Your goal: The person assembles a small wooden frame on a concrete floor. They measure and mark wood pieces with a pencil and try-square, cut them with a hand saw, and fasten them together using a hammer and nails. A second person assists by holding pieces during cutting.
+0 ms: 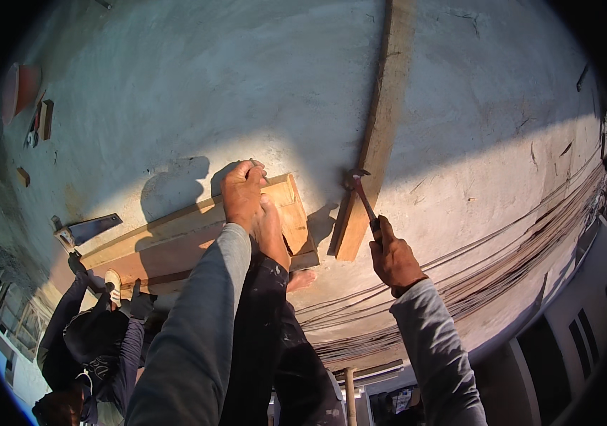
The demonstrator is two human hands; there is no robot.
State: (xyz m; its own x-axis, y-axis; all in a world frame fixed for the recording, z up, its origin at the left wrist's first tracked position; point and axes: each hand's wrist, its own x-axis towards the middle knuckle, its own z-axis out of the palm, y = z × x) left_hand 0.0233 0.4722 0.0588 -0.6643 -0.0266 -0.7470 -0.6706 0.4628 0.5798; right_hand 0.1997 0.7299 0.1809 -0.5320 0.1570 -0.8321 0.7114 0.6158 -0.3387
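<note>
Around hammer (361, 193), right fingers (386, 238) closed.

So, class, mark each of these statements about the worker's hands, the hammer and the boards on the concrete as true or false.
1. The right hand holds a hammer. True.
2. The left hand is raised clear of the wood. False: it rests on the stacked boards.
3. A bare foot is on the boards. True.
4. The long plank lies on grass. False: it lies on the concrete floor.
5. Another person crouches at lower left. True.
</note>
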